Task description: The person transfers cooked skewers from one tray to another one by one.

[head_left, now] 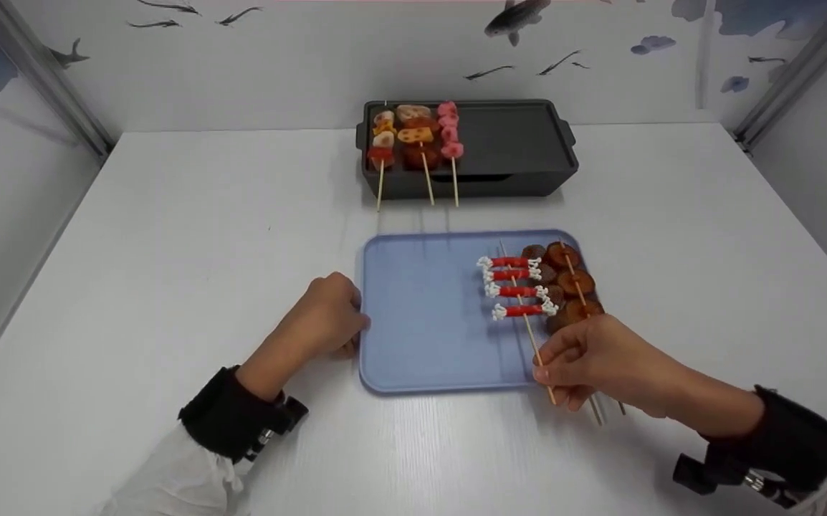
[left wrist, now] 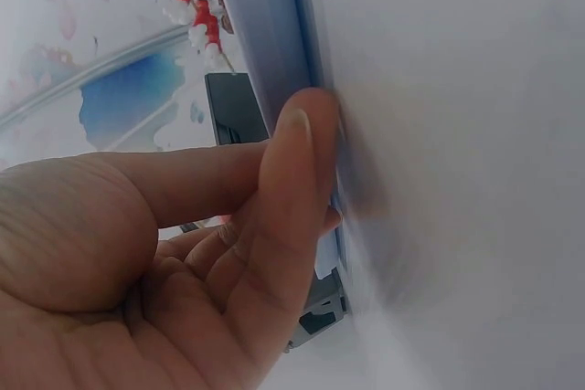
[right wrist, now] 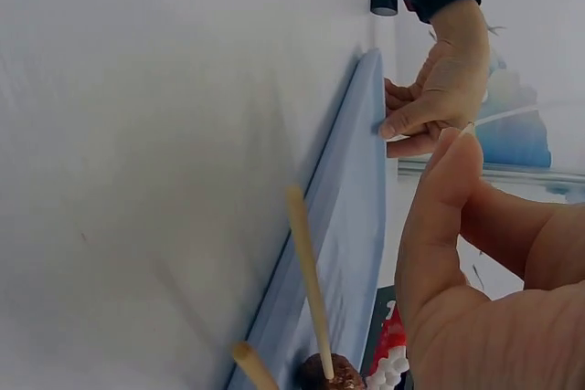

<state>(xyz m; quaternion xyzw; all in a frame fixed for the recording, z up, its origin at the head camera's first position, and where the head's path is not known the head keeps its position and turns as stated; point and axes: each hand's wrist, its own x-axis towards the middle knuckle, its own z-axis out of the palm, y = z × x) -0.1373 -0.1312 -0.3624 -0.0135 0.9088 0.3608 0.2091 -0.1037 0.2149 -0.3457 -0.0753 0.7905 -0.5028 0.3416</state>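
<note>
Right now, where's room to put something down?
The blue tray is bare between the left grip and the red skewer. The black grill is free right of the pink skewer, and the white table left of the grill. Brown skewers crowd the tray's right side.

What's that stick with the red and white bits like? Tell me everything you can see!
The skewer is a thin, pale, wood-looking stick through four red pieces, set crosswise in a row. Each has bumpy white ends; they look like plastic. The right hand pinches it near its bare lower end. It slants, tip pointing away and slightly left, over the blue tray, beside the brown skewers. Whether it touches them isn't clear.
</note>
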